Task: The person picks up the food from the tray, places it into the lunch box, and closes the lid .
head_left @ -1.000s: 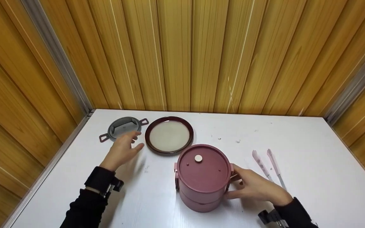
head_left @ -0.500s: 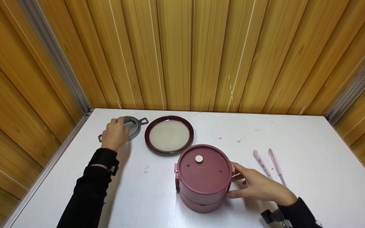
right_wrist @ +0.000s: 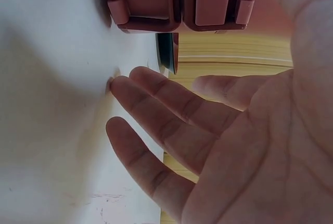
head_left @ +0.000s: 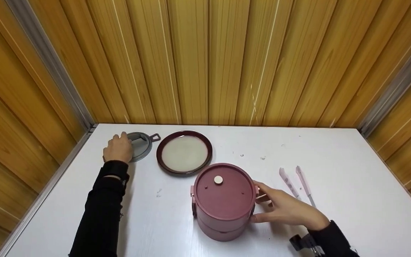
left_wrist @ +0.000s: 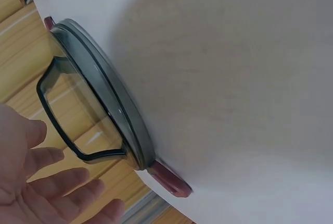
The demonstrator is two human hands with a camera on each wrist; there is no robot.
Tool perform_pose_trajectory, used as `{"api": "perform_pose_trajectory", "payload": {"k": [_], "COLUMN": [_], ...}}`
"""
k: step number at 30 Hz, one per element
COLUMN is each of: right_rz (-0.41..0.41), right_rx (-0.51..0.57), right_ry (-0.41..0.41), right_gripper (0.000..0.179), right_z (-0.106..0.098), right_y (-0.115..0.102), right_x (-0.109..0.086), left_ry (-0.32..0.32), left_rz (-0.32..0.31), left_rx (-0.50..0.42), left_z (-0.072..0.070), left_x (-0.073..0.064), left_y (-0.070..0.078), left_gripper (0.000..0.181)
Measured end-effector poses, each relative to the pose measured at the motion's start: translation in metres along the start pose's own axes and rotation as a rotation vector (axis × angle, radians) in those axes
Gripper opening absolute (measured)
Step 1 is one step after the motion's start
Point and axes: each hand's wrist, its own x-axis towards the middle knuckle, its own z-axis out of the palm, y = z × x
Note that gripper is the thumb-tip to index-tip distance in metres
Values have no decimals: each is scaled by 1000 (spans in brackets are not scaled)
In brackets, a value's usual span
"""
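Observation:
A grey lid [head_left: 140,147] with a dark arched handle [left_wrist: 73,135] and two maroon side loops lies at the back left of the table. My left hand [head_left: 118,148] reaches over its left part and covers one loop in the head view. In the left wrist view its loosely spread fingers [left_wrist: 62,182] show beside the arched handle, with a gap between. A round maroon lunch box [head_left: 225,200] with a white button on top stands upright at the front middle. Alongside its right latch [right_wrist: 210,8], my right hand [head_left: 280,207] has its thumb at the wall and its other fingers extended.
A cream plate [head_left: 184,153] with a dark red rim lies between the lid and the lunch box. Two pink-handled utensils [head_left: 303,178] lie to the right, partly behind the right hand. Wood-patterned walls [head_left: 227,64] enclose the white table at the back and sides.
My left hand has moved from the lid's near right side to over its left part. My right hand stays beside the lunch box. The head view has shifted slightly.

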Motion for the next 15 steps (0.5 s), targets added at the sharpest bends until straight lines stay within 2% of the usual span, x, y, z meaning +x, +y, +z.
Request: {"api": "perform_pose_trajectory", "payload": {"k": [8, 15], "right_rz": [-10, 0], "right_rx": [8, 19], "right_ry": [-2, -12], "right_gripper": [98, 99], "right_z": [0, 1], "right_y": [-4, -5], "right_x": [-2, -2], "left_ry": [-3, -15], "left_rz": [1, -35], "left_rx": [-15, -19], "left_z": [2, 3], "left_x": [5, 1], "left_y": [-5, -10], "left_gripper": [35, 35]}}
